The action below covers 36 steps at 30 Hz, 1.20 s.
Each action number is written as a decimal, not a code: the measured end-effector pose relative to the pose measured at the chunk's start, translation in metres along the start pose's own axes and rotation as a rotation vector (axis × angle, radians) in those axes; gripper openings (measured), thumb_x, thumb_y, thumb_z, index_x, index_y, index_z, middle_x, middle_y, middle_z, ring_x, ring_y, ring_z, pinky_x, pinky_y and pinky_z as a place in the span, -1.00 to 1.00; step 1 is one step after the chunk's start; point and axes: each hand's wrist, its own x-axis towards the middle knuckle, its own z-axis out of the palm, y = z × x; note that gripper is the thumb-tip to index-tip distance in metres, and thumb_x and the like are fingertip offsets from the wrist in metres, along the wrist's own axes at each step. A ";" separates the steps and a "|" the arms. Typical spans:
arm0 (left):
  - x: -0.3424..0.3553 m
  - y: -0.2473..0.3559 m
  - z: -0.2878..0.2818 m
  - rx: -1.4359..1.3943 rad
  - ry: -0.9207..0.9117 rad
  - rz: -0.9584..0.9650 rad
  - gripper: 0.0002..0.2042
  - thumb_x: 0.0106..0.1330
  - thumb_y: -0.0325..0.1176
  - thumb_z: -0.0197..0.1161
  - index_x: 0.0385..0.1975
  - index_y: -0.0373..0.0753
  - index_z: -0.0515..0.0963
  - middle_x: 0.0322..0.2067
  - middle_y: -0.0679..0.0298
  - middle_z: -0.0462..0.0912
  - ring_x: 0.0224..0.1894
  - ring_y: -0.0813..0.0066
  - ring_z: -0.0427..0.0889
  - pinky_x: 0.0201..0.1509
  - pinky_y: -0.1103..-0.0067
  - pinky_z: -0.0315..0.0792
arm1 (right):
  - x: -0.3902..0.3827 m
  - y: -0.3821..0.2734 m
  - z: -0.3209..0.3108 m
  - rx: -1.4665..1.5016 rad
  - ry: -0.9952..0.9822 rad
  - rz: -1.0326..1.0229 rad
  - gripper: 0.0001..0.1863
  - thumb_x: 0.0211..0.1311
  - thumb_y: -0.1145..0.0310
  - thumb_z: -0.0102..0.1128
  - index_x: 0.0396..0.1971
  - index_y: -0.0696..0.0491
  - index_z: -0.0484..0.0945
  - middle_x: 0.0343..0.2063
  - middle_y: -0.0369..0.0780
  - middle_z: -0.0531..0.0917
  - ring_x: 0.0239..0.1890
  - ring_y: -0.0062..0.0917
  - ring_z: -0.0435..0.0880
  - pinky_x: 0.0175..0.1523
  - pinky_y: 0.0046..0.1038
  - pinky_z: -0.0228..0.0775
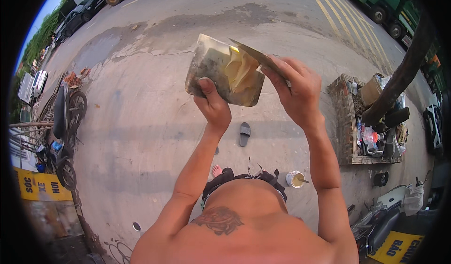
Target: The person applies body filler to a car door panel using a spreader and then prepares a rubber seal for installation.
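My left hand [215,105] grips a square, smudged mixing board [206,62] by its near edge, thumb on top and the other fingers hidden beneath. A thick yellowish smear of putty [240,76] lies on the board's right half. In my right hand [299,88] is a flat putty knife [251,51], pinched between thumb and fingers. Its blade slants over the board's upper right side, beside the putty; whether it touches the putty I cannot tell. Both arms reach forward at about chest height, above the concrete ground.
On the ground at right stands an open tin [295,179] with a stick-like tool in it. A grey sandal [244,134] lies ahead of my feet. Farther right, a brick-edged planter [345,123] holds a trunk and clutter. Motorbikes [66,123] stand at left; trucks [376,1] are on the road.
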 end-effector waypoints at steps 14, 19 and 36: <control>0.028 0.036 -0.003 -0.579 -0.182 -0.611 -0.56 0.49 -0.07 -0.05 0.16 -0.29 0.32 0.05 0.20 0.51 0.05 0.39 0.55 0.10 0.42 0.50 | 0.008 0.008 -0.017 0.247 -0.200 0.279 -0.75 0.18 0.36 0.31 -0.21 0.21 0.60 -0.48 -0.19 0.61 -0.48 -0.52 0.50 -0.32 -0.56 0.34; 0.046 0.023 -0.013 -0.611 -0.082 -0.478 -0.46 0.48 0.07 -0.14 0.22 -0.27 0.24 0.12 0.22 0.40 0.17 0.38 0.44 0.22 0.41 0.41 | -0.042 0.059 -0.034 0.473 -0.020 0.601 -0.66 0.36 0.16 0.17 -0.20 0.18 0.60 -0.41 -0.39 0.64 -0.39 -0.75 0.49 -0.27 -0.62 0.38; 0.021 0.043 -0.002 0.269 -0.997 -0.269 -0.57 0.46 -0.06 0.05 0.07 -0.32 0.44 -0.25 0.34 0.55 -0.19 0.65 0.42 -0.14 0.62 0.37 | 0.007 0.050 -0.011 0.861 0.762 0.744 -0.67 0.32 0.20 0.22 -0.13 0.17 0.56 -0.19 -0.24 0.66 -0.22 -0.58 0.65 -0.12 -0.52 0.50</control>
